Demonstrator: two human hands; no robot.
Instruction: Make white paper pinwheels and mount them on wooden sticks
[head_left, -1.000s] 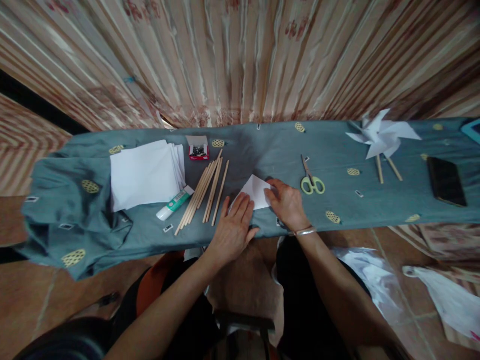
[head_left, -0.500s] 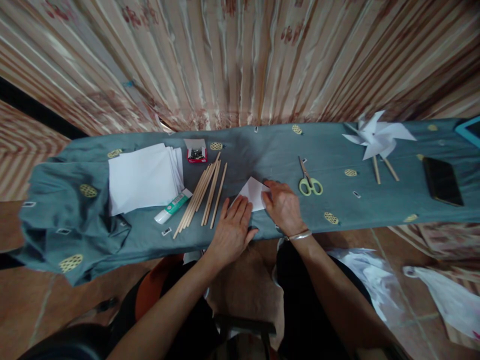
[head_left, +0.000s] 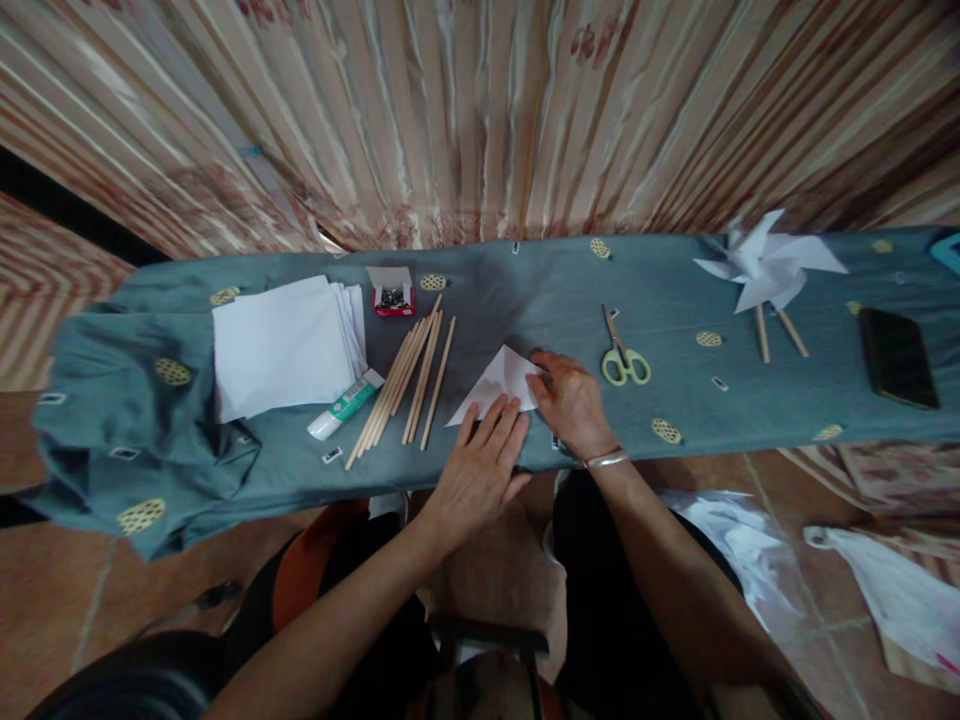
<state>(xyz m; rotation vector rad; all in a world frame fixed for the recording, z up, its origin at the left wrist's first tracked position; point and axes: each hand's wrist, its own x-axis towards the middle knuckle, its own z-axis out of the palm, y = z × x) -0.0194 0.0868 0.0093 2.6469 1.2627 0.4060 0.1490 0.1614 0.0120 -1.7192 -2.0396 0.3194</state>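
Observation:
A folded white paper triangle (head_left: 501, 381) lies on the teal cloth-covered table (head_left: 525, 290) near its front edge. My left hand (head_left: 480, 465) lies flat with fingers stretched out, its fingertips on the paper's lower edge. My right hand (head_left: 571, 400), with a bangle at the wrist, has its fingers curled and pressed on the paper's right corner. Several wooden sticks (head_left: 409, 380) lie just left of the paper. Green-handled scissors (head_left: 621, 355) lie just right of my right hand.
A stack of white paper (head_left: 281, 345), a glue tube (head_left: 345, 405) and a small red box of pins (head_left: 393, 295) sit at the left. A white paper pinwheel (head_left: 765, 270) and a black phone (head_left: 898, 356) lie at the right. Curtains hang behind the table.
My left hand has slid right and back toward the table edge, uncovering the paper's left corner, so more of the triangle shows. My right hand stays on the right corner.

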